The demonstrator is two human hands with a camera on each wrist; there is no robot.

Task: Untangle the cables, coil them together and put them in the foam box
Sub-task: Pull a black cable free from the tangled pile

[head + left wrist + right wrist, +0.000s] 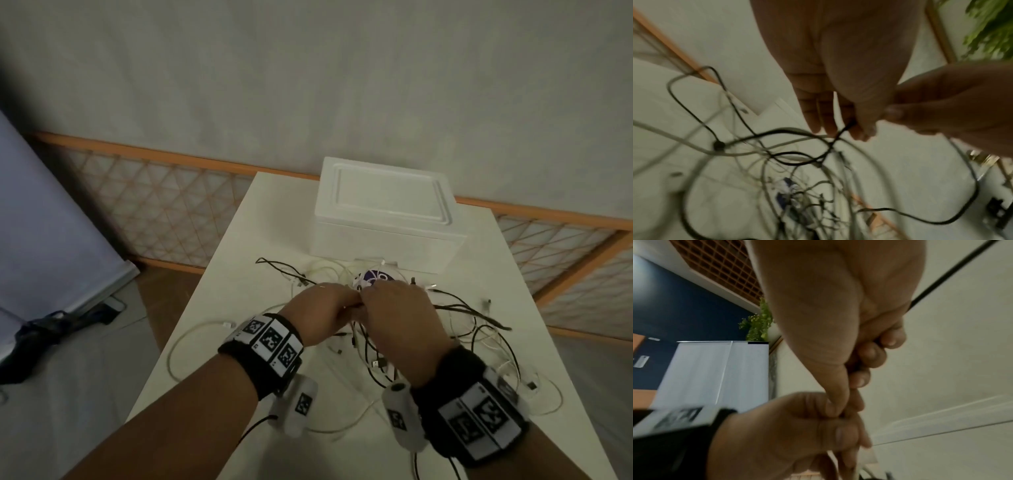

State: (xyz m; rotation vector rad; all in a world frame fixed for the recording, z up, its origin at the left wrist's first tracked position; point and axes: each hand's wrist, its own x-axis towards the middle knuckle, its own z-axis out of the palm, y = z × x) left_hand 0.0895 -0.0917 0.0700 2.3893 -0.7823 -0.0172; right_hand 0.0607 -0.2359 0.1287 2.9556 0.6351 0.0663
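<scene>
A tangle of black and white cables (455,329) sprawls over the white table (260,240). The white foam box (387,219) stands behind it at the far end, lid on. Both hands meet above the middle of the tangle. My left hand (346,305) pinches a black cable (840,134) between thumb and fingers, and cable loops hang below it. My right hand (368,301) touches the left one, its fingers (871,353) curled. A black cable (941,277) runs into its fist, and its thumb presses down at the left hand's fingers (844,433).
A round purple-and-white item (375,275) lies among the cables in front of the box. A wooden lattice screen (164,202) runs behind the table. A pale blue panel (44,219) leans at the left. Loose white cable ends (226,323) trail toward the table's left and right edges.
</scene>
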